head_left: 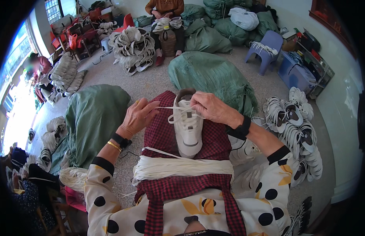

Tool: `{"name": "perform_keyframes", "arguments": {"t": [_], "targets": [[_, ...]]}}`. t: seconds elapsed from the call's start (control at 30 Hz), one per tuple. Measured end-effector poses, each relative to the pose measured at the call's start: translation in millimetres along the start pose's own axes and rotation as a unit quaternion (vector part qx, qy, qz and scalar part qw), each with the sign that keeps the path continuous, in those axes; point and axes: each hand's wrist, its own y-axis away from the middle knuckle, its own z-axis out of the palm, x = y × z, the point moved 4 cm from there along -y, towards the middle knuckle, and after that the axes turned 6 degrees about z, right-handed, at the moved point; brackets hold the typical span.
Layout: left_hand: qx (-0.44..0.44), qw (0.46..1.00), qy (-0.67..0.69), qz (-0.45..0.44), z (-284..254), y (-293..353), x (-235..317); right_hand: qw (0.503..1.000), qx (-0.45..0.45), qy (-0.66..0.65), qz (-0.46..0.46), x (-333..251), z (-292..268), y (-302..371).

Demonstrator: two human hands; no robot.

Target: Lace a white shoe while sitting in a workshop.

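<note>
A white sneaker [188, 135] rests on my lap over a red and black checked apron [161, 133], its toe toward me and its dark-lined opening away. White lace runs through its eyelets, with a loop hanging at the left side. My left hand [140, 115] pinches one end of the shoelace [165, 107], drawn taut out to the left of the shoe. At the shoe's upper right, my right hand [210, 106] has its fingers closed by the lacing; what they grip is mostly hidden. Across my lap nearer me lies a thick bundle of white laces [182, 169].
Green sacks [210, 76] stand in front of me and at the left [98, 114]. Stacked shoes [298, 129] are at the right, with another pile [131, 49] farther off. A purple chair [264, 51] holds laces. Two other people sit beyond, one at the back, one at far left.
</note>
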Motion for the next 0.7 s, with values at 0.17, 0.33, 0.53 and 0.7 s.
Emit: {"name": "perform_keyframes", "arguments": {"t": [0.17,0.33,0.53,0.7], "targets": [[0.001,0.999,-0.029,0.014,-1,14,-19,0.997,-0.010,0.074,0.001,10,-16,11],[0.036,0.998,-0.048,0.014,-17,19,-18,0.963,0.091,0.225,-0.118,35,-33,34],[0.043,0.996,-0.081,-0.024,-33,21,-17,0.958,0.115,0.236,-0.111,45,-38,44],[0.052,0.994,-0.064,-0.070,-22,63,-36,0.955,0.134,0.244,-0.102,77,-53,46]]}}
